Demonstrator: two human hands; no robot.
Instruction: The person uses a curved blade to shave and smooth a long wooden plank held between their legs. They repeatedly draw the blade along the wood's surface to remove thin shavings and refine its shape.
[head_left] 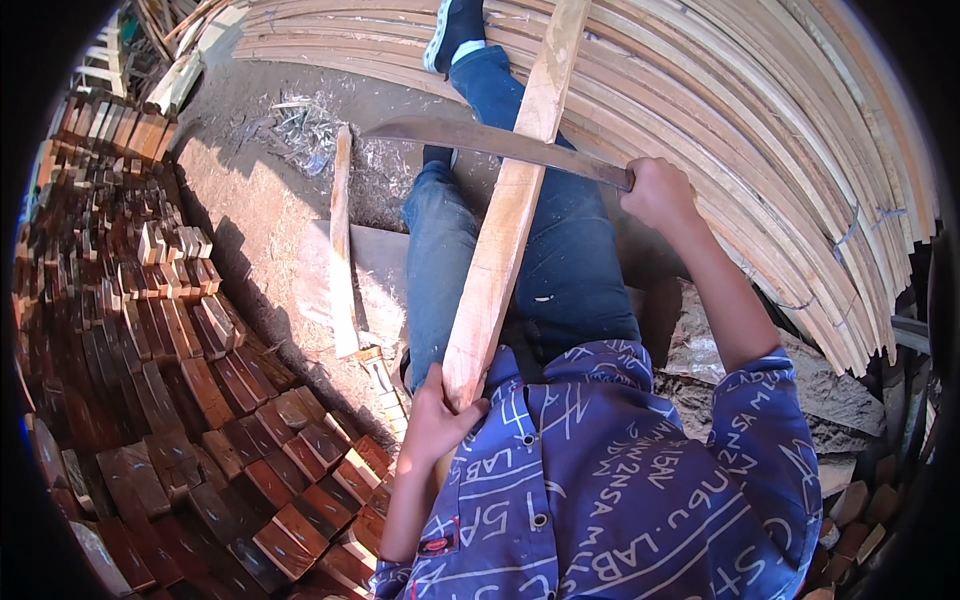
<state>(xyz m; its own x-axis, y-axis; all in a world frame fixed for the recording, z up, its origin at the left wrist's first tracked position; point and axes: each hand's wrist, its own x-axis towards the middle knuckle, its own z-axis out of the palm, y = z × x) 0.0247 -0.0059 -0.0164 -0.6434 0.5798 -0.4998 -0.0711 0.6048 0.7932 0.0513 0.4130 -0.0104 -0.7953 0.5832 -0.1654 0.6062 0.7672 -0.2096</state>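
On my left, brown wood blocks (210,390) sit stacked in rows; then come a heap of shavings (305,135) and 1 loose stick (341,250) on the ground (265,195); my left hand (440,425) grips the near end of a pale board (490,255), which slants away over my legs (570,265); 1 long curved knife (450,132) crosses over the board; my right hand (660,195) is closed around its right end; long pale strips (730,120) lie piled farther right.

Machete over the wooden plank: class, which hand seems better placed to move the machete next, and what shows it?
Right, most likely: the right hand holds the machete, which crosses over the wooden plank. The left hand is occupied gripping the plank's near end.
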